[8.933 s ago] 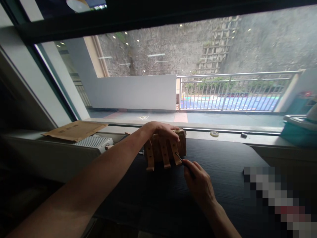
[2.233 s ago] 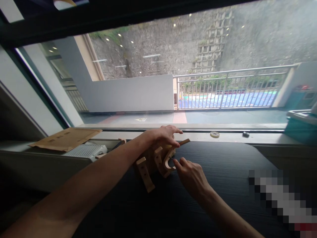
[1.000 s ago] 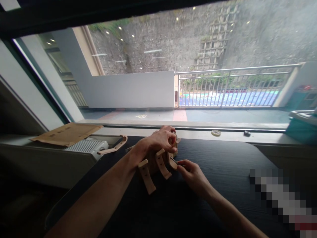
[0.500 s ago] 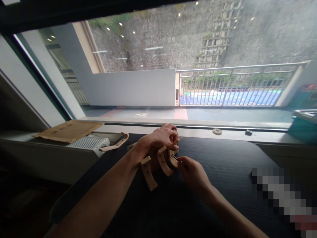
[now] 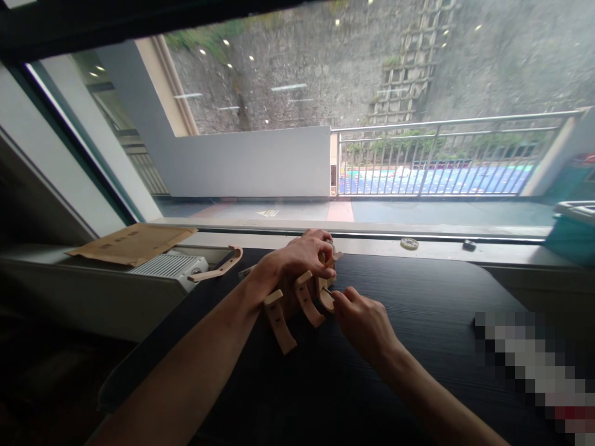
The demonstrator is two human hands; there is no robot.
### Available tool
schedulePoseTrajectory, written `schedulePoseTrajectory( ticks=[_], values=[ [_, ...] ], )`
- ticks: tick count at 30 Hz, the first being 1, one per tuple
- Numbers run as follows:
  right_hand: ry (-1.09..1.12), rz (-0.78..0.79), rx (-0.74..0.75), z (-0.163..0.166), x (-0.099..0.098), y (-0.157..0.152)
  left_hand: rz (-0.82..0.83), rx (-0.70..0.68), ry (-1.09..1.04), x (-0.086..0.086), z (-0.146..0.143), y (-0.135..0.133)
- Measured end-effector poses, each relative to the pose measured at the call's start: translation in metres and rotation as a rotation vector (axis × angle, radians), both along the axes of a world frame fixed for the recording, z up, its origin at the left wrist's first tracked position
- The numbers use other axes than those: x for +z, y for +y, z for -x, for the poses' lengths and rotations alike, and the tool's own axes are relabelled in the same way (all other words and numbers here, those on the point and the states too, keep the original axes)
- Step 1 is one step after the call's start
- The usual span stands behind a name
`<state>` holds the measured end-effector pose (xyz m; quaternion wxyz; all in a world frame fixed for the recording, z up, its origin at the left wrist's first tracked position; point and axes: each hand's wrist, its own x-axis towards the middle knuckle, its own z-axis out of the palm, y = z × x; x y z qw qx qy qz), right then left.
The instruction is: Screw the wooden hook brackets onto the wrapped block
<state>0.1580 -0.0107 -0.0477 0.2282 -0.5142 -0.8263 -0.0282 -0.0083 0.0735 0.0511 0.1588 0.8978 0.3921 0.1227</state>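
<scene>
My left hand (image 5: 309, 255) is closed over the far end of a wooden piece fitted with curved wooden hooks, its fingers bent down beside the rightmost hook (image 5: 326, 301). Much of that wooden piece is hidden under the hand and forearm. Toward me stick out a middle hook (image 5: 308, 301) and a left hook (image 5: 281, 327), each with dark holes. Closed round a thin metal tool (image 5: 328, 291), my right hand (image 5: 361, 316) holds its tip against the rightmost hook. The tool's other end is inside the fingers, so its kind does not show.
A loose curved wooden piece (image 5: 218, 267) lies at the left of the black table (image 5: 418, 334). Beyond it are a brown envelope (image 5: 132, 243) and a white slatted device (image 5: 170, 272). A tape roll (image 5: 409, 243) and a small black object (image 5: 469, 245) sit on the sill.
My right hand has turned slightly around the tool, its fingers now closer to the rightmost hook. My left hand stays in place. The view has shifted a little.
</scene>
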Motion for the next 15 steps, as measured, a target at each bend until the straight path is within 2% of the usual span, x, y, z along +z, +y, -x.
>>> schedulePoseTrajectory(
  ticks=[3,5,7,11,15],
  values=[
    [0.241,0.116,0.005,-0.002,-0.002,0.007,-0.014,-0.017,-0.009,0.000,0.000,0.001],
    [0.490,0.296,0.028,-0.004,-0.005,0.015,-0.022,-0.023,-0.009,0.000,-0.001,0.002],
    [0.642,0.453,0.044,-0.006,-0.006,0.022,-0.023,-0.022,-0.001,0.000,-0.001,0.002],
    [0.651,0.489,0.005,-0.011,-0.003,0.022,-0.033,-0.020,-0.001,-0.001,-0.001,0.001],
    [0.756,0.674,0.158,-0.023,0.001,0.014,-0.021,-0.007,-0.009,-0.001,0.000,0.001]
  ],
)
